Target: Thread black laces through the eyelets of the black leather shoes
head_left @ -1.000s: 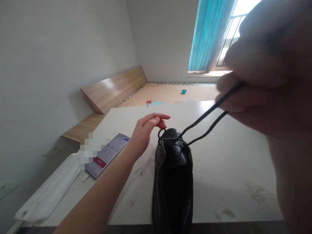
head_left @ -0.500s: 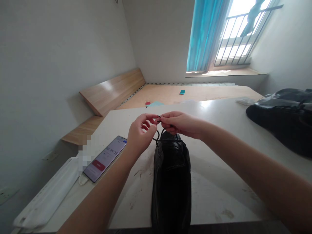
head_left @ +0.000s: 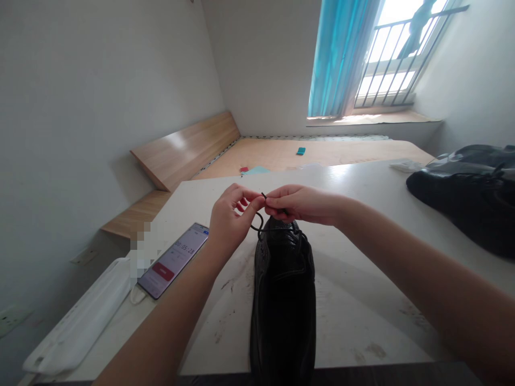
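A black leather shoe [head_left: 284,268] lies on the white table, its toe pointing away from me and its opening towards me. Above the toe end, my left hand [head_left: 235,212] and my right hand [head_left: 300,203] meet fingertip to fingertip. Both pinch a thin black shoelace [head_left: 260,219], whose short tip sticks up between the fingers. From the pinch, the lace curves down in a loop to the left eyelets. Part of it is hidden behind my right fingers.
On the left, a phone [head_left: 175,261] showing a timer lies beside a white, long object [head_left: 80,321]. More black shoes [head_left: 470,198] stand at the right, near a small clear plastic packet [head_left: 404,166]. Beyond the white table [head_left: 341,305] is a wooden bed frame [head_left: 346,153].
My left thumb has closed in against my right fingertips at the lace. The loop near the left eyelets has shifted slightly. The shoe has stayed in place.
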